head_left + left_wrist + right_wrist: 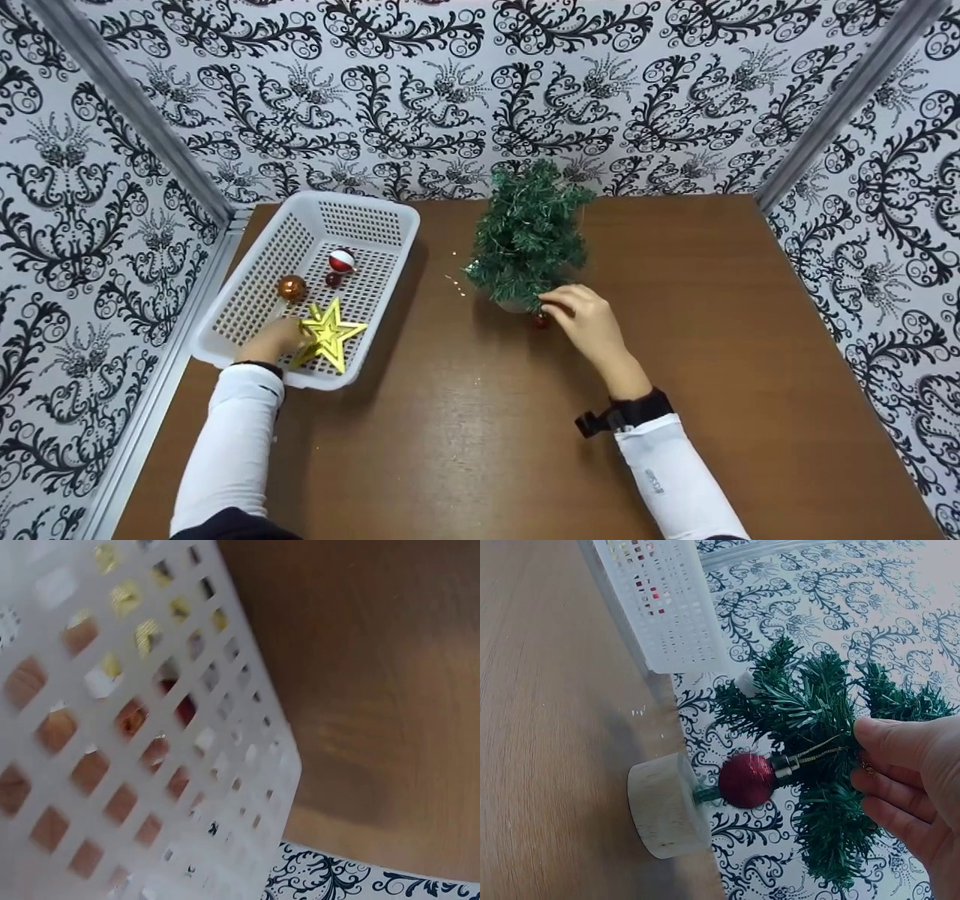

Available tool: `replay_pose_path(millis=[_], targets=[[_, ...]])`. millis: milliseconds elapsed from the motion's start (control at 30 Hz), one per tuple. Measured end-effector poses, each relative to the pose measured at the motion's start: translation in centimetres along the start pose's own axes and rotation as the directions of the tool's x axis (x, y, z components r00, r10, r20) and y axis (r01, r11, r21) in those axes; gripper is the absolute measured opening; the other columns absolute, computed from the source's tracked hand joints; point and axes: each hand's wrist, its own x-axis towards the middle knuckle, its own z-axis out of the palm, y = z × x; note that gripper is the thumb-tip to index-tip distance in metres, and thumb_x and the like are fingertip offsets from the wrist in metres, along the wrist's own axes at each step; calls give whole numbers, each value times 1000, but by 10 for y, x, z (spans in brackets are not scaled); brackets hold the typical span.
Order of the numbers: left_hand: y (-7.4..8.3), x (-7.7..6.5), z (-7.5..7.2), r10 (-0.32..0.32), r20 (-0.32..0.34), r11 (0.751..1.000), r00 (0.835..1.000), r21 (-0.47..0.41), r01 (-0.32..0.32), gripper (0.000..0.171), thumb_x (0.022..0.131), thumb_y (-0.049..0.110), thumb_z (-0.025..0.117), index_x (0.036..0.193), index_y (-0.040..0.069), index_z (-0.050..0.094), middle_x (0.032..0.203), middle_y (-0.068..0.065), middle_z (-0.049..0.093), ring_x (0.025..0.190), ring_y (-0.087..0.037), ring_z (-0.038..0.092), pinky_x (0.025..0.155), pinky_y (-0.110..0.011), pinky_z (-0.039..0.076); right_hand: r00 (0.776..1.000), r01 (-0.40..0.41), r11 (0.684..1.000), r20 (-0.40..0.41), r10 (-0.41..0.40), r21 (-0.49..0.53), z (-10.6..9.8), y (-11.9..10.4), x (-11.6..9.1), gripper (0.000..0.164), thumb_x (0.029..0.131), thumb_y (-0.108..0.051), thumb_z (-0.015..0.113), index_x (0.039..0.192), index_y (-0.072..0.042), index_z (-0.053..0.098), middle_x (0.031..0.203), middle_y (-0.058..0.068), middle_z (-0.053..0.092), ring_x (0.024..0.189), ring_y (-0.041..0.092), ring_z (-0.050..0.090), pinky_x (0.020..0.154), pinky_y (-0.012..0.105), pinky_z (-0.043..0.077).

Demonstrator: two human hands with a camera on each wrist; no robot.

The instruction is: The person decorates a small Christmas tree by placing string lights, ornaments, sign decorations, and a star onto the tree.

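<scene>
A small green artificial Christmas tree (529, 232) stands on a round wooden base (667, 804) at the back of the table. At its lower front, my right hand (589, 322) pinches the gold string of a dark red bauble (748, 780), which hangs beside the branches. My left hand (279, 339) is inside the white plastic basket (411, 225), right against a gold star (330, 335). Its fingertips are hidden, so any hold there cannot be made out. Through the basket's holes, the left wrist view shows only patches of that hand (90, 771).
Also in the basket are an orange bauble (292, 288), a red-and-white bauble (342, 261) and a small dark red ball (333, 280). Gold flecks lie on the brown table (465, 420) left of the tree. Patterned walls (420, 97) enclose the back and sides.
</scene>
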Motion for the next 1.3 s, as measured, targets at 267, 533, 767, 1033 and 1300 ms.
replay_pose_path(millis=[267,533,767,1033,1300], targets=[[-1,2,2,-37,-128,997,991,59,45,14,76,-4,46,84,-12,55,86,-27,55,73,-30,48,70,-41,45,1000,-3,1000,2,3,-11,0,-2,1,16,80,-17,72,95,-11,74,91,5,71,88,20,65,78,34,55],[-16,21,5,-110,-203,993,973,27,118,18,79,-2,49,90,-12,60,93,-29,61,74,-30,51,69,-42,47,1000,-3,1000,3,3,-14,-1,-2,2,16,80,-16,72,95,-11,74,91,6,70,88,20,64,78,34,55],[-6,1,-8,-152,-207,988,966,-22,151,13,80,2,55,79,-10,61,85,-25,61,69,-28,51,67,-41,49,1000,-6,1000,-2,6,-9,-1,-3,2,16,80,-17,72,94,-10,74,91,5,70,87,20,64,78,35,55],[1,-23,-33,-45,-374,990,926,-141,-9,15,82,6,57,74,-6,62,68,-14,57,60,-21,45,54,-29,37,1000,8,1000,-16,-8,5,-1,-4,2,16,79,-15,73,94,-11,74,90,5,70,87,20,64,76,34,55],[22,-44,-51,3,-442,969,897,-221,-112,32,86,8,51,110,-12,60,104,-31,61,93,-43,57,82,-49,49,999,5,1000,-32,-4,16,-1,-3,2,16,79,-15,73,94,-10,74,91,5,71,86,21,64,75,35,55]])
